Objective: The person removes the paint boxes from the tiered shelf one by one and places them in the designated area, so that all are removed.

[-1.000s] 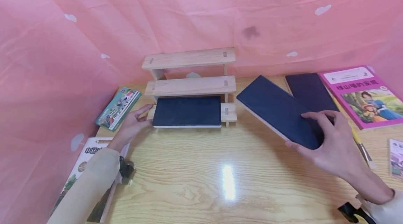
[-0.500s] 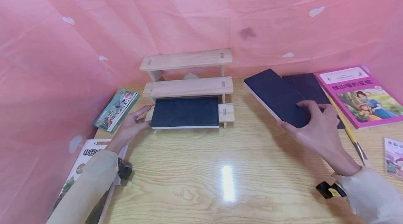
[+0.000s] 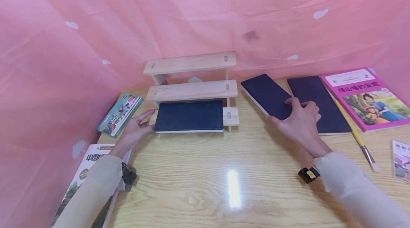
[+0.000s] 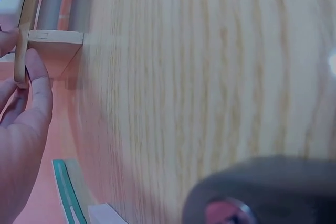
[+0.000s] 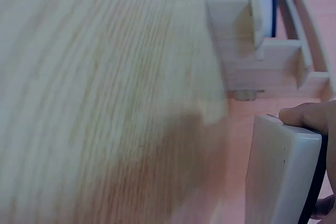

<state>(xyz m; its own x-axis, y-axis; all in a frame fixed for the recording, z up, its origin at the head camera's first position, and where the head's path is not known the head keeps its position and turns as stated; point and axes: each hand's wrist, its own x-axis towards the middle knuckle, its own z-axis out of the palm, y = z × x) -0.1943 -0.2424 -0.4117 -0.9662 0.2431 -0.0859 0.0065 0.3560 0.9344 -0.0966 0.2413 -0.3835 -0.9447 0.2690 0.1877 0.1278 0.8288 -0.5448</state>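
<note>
A pale wooden three-step rack [image 3: 192, 91] stands by the pink cloth. On its lowest step lies a dark navy notebook [image 3: 189, 115] with white edges. My left hand [image 3: 136, 131] pinches the left end of that step, thumb and fingers around the board [image 4: 21, 59] in the left wrist view. To the right of the rack, my right hand [image 3: 299, 119] grips the near end of a second navy notebook [image 3: 266, 94], held tilted above the table. Its white side [image 5: 283, 166] shows in the right wrist view. A third navy notebook [image 3: 315, 94] lies flat on the table behind that hand.
A yellow-handled paintbrush [image 3: 358, 140] and a purple storybook [image 3: 368, 96] lie at right, with a small card-like booklet [image 3: 401, 162] nearer. At left are a green flat box [image 3: 120, 114] and a white-covered book [image 3: 83, 171], partly under the left arm.
My right hand has carried its notebook leftward, nearer the rack, uncovering the flat notebook on the table. My left hand has stayed at the rack's lowest step.
</note>
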